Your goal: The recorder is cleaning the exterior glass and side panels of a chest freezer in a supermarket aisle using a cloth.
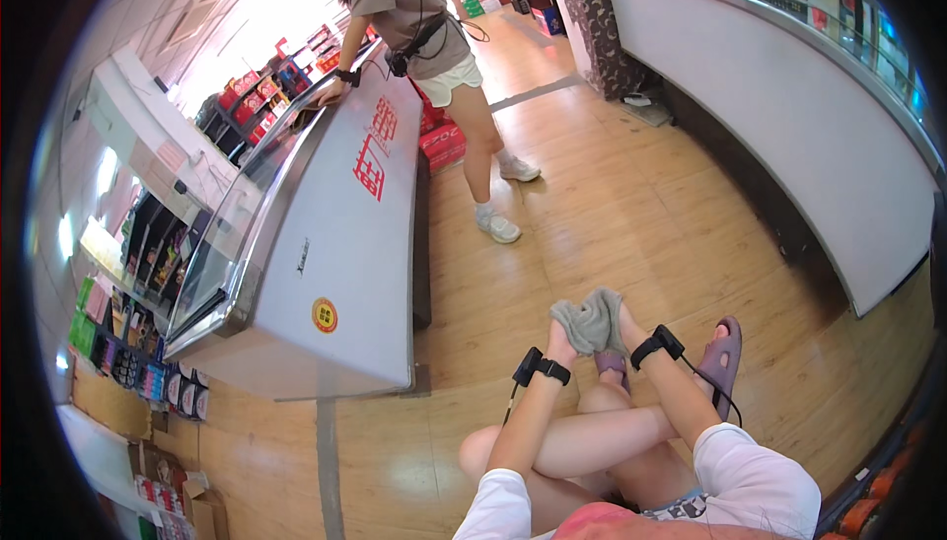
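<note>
A grey cloth [592, 322] is stretched and bunched between my two hands, above my crossed legs. My left hand [561, 340] grips its left side, and my right hand [629, 325] holds its right side; the cloth hides most of the fingers. Each wrist wears a black strap with a small box, the left box [527, 367] and the right box [667, 342] both trailing a cable. Beneath the hands are my purple slippers, one slipper [719, 366] plainly visible at the right and the other partly covered by the cloth.
A white chest freezer [348, 266] with a glass top stands at left. Another person [410, 15] leans a hand on a brown cloth there. A second long white freezer [769, 103] runs along the right. Stocked shelves [148, 362] and cardboard boxes [203, 507] line the left edge.
</note>
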`<state>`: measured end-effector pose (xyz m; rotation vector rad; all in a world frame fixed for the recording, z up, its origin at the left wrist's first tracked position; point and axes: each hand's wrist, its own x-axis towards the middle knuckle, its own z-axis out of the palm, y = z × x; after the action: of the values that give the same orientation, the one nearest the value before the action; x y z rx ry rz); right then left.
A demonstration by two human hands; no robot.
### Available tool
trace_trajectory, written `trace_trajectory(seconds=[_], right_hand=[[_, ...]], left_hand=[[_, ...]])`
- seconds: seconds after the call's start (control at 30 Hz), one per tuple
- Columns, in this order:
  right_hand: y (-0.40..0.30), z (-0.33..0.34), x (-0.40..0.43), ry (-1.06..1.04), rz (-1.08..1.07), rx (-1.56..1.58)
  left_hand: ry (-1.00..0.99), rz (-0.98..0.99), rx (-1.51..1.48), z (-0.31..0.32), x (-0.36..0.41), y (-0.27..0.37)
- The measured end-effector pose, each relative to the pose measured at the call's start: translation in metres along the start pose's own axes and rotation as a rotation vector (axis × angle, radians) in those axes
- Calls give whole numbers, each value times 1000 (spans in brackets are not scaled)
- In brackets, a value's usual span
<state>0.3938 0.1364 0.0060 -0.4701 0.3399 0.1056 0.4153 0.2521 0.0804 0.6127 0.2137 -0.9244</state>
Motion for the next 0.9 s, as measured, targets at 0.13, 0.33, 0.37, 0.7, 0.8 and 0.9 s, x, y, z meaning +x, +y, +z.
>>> trace_trajectory(seconds=[0.13,0.33,0.37,0.7,0.8,0.9], right_hand=[[-1,-5,2,-21,-23,-1],[-5,27,-18,10,42,22],[-3,27,-15,7,45,21],[-14,20,-19,-67,-32,31],[-16,31,-28,-34,1,18],[-16,26,-26,-75,9,22]], left_hand=[[-29,32,-12,19,-12,0],[-219,106,-55,-30,16,5],[-369,126,-98,-42,22,6],[-169,63,-108,4,2,2],[-234,58,-130,-2,3,4],[-205,71,-62,-3,5,2]])
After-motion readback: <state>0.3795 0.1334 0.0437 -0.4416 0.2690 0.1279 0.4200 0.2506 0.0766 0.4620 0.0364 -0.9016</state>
